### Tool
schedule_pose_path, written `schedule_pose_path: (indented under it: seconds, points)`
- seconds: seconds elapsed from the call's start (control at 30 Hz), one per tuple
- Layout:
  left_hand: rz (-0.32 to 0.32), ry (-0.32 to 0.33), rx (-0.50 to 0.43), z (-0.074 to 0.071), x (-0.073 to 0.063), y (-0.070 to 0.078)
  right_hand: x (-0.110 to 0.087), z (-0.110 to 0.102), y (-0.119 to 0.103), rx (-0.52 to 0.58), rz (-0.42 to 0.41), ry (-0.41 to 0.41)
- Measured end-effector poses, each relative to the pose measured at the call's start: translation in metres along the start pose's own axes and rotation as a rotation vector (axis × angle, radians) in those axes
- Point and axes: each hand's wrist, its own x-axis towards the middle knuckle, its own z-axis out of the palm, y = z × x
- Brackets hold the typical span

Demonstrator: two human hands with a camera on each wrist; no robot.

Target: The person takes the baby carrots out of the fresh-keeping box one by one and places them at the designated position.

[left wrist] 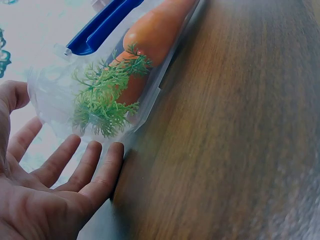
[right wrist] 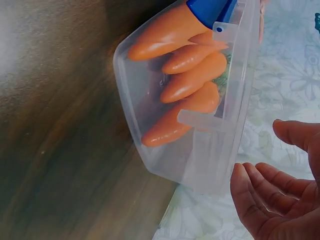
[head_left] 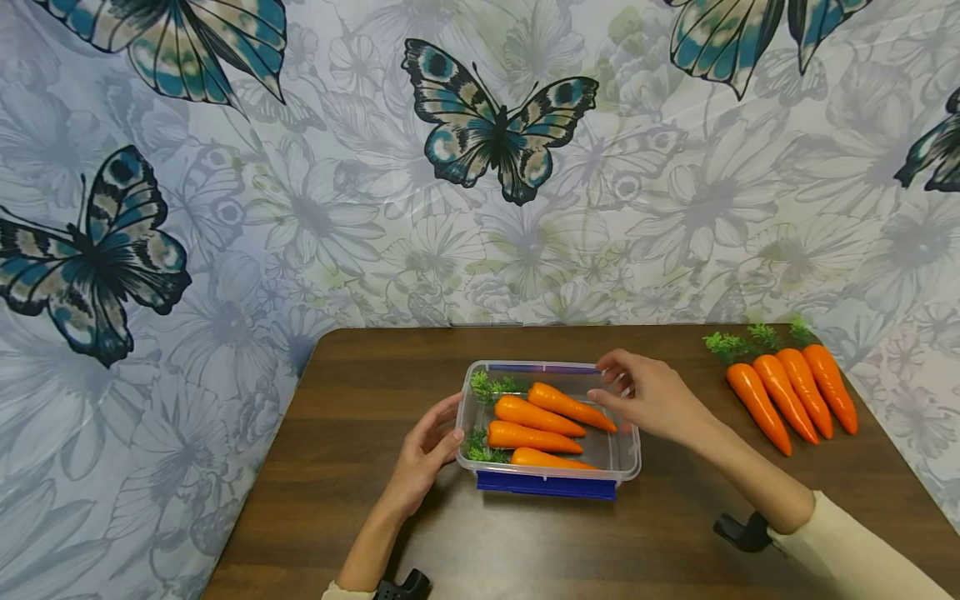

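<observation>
Butterflies in teal, cream and black [head_left: 501, 125] are printed across a pale floral backdrop [head_left: 450, 258], which rises behind a dark wood-grain desk [head_left: 390, 367]. A clear plastic box [head_left: 540, 473] rests on the desk, roughly midway between its left and right edges and nearer the far edge; a blue clip [head_left: 546, 486] runs along its near side. Four orange carrots [head_left: 534, 437] lie inside, their green tops [head_left: 487, 387] toward the box's left end and their tips toward the right.

At that left end is the left hand [head_left: 426, 450], thumb at the rim and the other fingers spread fairly straight along the outside. The right hand [head_left: 654, 398] hovers by the far right corner of the box, thumb and fingers apart with nothing between them; its wrist view shows it just beside the box.

Toward the desk's far right corner, four more carrots [head_left: 782, 396] lie side by side, leafy ends at the far edge. Pale sleeves [head_left: 855, 550] and black wrist devices [head_left: 742, 533] show on both arms.
</observation>
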Motion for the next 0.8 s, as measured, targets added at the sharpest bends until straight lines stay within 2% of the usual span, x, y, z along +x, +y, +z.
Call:
schedule_pose_path:
  seconds: [0.3,0.6,0.8]
  points:
    - [0.005,0.003,-0.004,-0.001,0.000,0.000,0.017,0.004,-0.008,0.008,-0.006,-0.058]
    - [0.002,0.004,-0.003,-0.001,0.002,0.000,0.036,0.006,-0.011,0.017,0.043,-0.162]
    - [-0.007,0.008,-0.002,-0.001,0.005,0.002,0.045,0.009,-0.010,0.020,0.036,-0.220]
